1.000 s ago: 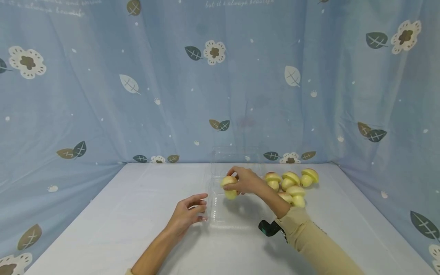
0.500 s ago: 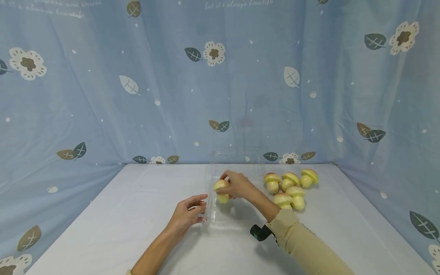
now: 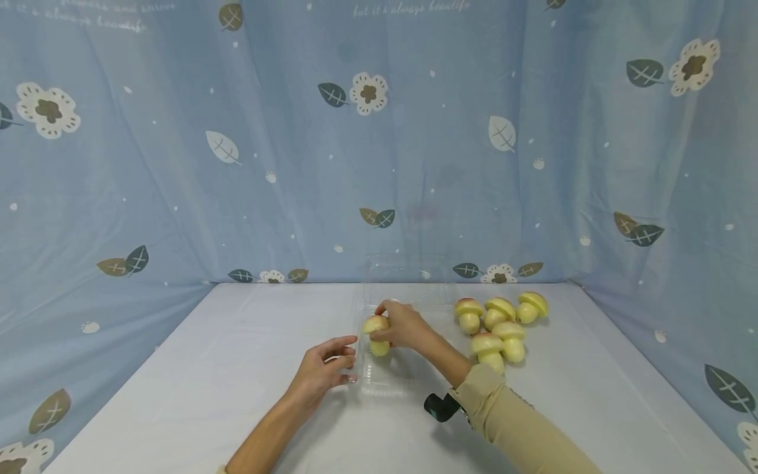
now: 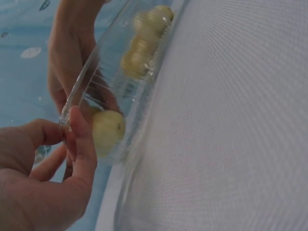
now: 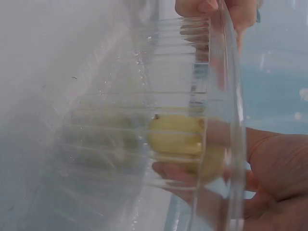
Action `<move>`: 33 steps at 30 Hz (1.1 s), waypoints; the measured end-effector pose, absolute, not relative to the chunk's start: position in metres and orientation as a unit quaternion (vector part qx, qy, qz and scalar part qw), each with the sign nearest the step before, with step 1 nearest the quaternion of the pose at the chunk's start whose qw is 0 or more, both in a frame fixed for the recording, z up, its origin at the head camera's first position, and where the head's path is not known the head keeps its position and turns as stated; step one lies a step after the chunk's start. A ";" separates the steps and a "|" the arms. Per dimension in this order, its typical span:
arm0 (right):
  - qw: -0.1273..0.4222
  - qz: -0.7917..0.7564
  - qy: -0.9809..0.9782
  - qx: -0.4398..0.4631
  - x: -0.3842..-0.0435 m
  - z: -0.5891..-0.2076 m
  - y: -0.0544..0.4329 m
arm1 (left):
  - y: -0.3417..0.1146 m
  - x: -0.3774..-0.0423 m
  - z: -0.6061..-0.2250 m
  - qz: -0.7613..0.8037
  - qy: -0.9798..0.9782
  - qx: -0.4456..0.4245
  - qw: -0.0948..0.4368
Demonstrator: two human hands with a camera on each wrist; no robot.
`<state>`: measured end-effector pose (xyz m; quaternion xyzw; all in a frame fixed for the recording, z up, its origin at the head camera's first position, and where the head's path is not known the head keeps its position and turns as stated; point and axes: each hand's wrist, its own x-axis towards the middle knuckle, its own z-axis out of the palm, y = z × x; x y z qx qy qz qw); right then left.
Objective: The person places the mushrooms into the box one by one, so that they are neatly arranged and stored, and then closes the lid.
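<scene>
Just right of the left hand [image 3: 320,367], inside the clear box [image 3: 368,372], held a yellow mushroom [image 3: 374,325] stem-down, with long axis near upright, in the nearer right hand [image 3: 404,326], with fingers curled round it; pinched the box's rim [image 4: 77,87] between left thumb and fingers, barely parted.

Left hand [image 3: 322,368] pinching, right hand [image 3: 404,327] gripping, both forearms [image 3: 266,424] angled inward
</scene>
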<state>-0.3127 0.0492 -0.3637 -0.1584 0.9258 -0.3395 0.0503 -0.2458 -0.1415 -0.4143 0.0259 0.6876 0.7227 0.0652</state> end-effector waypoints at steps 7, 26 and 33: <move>0.043 -0.323 0.932 -0.161 -0.312 -0.365 0.050 | -0.142 -0.245 -0.415 0.723 0.687 0.024 0.065; 0.024 -0.288 0.943 -0.165 -0.307 -0.363 0.054 | -0.142 -0.245 -0.417 0.726 0.685 0.025 0.062; 0.032 -0.290 0.942 -0.168 -0.306 -0.361 0.057 | -0.141 -0.246 -0.416 0.725 0.686 0.029 0.059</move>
